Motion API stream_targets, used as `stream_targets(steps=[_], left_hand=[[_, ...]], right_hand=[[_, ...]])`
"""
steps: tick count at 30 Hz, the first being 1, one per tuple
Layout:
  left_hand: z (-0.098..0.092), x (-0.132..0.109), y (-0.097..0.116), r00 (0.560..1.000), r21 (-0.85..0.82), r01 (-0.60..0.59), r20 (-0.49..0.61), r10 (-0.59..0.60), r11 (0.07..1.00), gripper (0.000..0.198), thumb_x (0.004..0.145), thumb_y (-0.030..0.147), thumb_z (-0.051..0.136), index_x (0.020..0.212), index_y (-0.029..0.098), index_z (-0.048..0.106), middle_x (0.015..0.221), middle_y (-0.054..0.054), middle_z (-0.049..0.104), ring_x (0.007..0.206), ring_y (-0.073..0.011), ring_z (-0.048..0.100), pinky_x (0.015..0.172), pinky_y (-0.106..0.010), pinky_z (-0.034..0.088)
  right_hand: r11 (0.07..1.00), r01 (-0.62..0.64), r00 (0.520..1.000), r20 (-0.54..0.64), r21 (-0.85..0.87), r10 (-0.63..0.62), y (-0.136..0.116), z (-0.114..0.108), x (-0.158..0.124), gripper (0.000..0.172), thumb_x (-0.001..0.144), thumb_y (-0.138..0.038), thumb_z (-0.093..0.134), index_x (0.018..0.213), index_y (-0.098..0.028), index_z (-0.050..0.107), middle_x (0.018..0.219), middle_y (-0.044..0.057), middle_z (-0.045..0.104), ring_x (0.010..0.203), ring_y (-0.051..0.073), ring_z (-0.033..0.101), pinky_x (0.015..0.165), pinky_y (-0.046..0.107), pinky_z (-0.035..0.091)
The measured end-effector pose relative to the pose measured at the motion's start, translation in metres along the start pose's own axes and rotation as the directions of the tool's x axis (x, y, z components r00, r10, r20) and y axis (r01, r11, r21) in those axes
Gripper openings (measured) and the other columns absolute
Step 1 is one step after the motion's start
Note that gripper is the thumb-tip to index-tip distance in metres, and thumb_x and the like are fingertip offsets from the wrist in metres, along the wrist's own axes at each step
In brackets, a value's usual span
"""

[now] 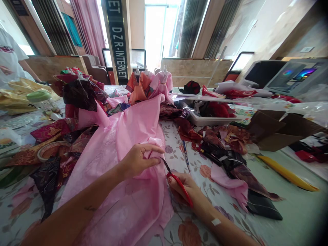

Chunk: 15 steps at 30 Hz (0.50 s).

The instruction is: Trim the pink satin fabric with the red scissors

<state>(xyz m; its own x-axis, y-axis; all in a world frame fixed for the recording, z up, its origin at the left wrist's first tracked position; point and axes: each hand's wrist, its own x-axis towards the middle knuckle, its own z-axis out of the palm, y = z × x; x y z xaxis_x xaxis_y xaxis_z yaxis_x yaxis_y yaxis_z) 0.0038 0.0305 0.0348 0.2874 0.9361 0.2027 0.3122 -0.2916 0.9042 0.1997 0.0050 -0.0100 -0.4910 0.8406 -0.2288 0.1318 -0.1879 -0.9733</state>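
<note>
A large piece of shiny pink fabric (135,123) spreads over the floral tablecloth (176,147) in front of me. My left hand (143,159) pinches a fold of it between thumb and fingers. Red-handled scissors (183,189) are held in my right hand (186,189), their dark blades pointing up and left to the cloth edge beside my left fingertips. Whether the blade tips touch the fabric is hard to tell. The rest of the pink cloth runs under my left forearm toward the near edge.
Patterned scraps and a round bowl (53,150) lie at left, near a green-lidded jar (42,100). Small dressed figures (164,82) stand at the back. To the right are a white tray (215,119), dark scraps, a cardboard box (274,130) and a yellow object (288,172). A person stands far left.
</note>
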Motion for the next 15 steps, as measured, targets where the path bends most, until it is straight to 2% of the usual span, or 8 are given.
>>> stream_targets(steps=[5,11,15], left_hand=[[0.0004,-0.0005,0.0006,0.997,-0.009,-0.028,0.066,0.029,1.000,0.028,0.071,0.018,0.072,0.100,0.018,0.072,0.102,-0.004,0.069,0.098,-0.0178,0.063,0.090,-0.026,0.047],[-0.0023,-0.0007,0.0038,1.000,0.017,-0.018,0.024,0.017,1.000,0.028,0.071,0.020,0.073,0.099,0.018,0.072,0.104,-0.004,0.069,0.100,-0.0174,0.062,0.092,-0.025,0.045],[-0.0007,-0.0009,0.0028,0.997,0.015,-0.017,0.081,0.016,1.000,0.031,0.070,0.015,0.072,0.101,0.016,0.071,0.102,-0.004,0.070,0.096,-0.0159,0.063,0.089,-0.023,0.047]], right_hand=[[1.000,0.022,0.998,0.063,0.012,-0.023,0.0030,-0.0021,0.0018,0.061,0.068,-0.076,0.056,0.054,-0.020,0.036,0.037,-0.010,0.030,0.031,0.003,0.024,0.032,0.019,0.013],[1.000,0.020,0.996,0.082,0.022,-0.022,0.0049,-0.0036,0.0016,0.058,0.070,-0.074,0.056,0.056,-0.021,0.036,0.038,-0.010,0.029,0.031,0.003,0.023,0.032,0.019,0.014],[1.000,0.027,0.994,0.109,0.012,-0.028,0.0033,-0.0032,0.0002,0.058,0.070,-0.073,0.056,0.057,-0.021,0.036,0.040,-0.011,0.027,0.033,0.003,0.022,0.033,0.019,0.013]])
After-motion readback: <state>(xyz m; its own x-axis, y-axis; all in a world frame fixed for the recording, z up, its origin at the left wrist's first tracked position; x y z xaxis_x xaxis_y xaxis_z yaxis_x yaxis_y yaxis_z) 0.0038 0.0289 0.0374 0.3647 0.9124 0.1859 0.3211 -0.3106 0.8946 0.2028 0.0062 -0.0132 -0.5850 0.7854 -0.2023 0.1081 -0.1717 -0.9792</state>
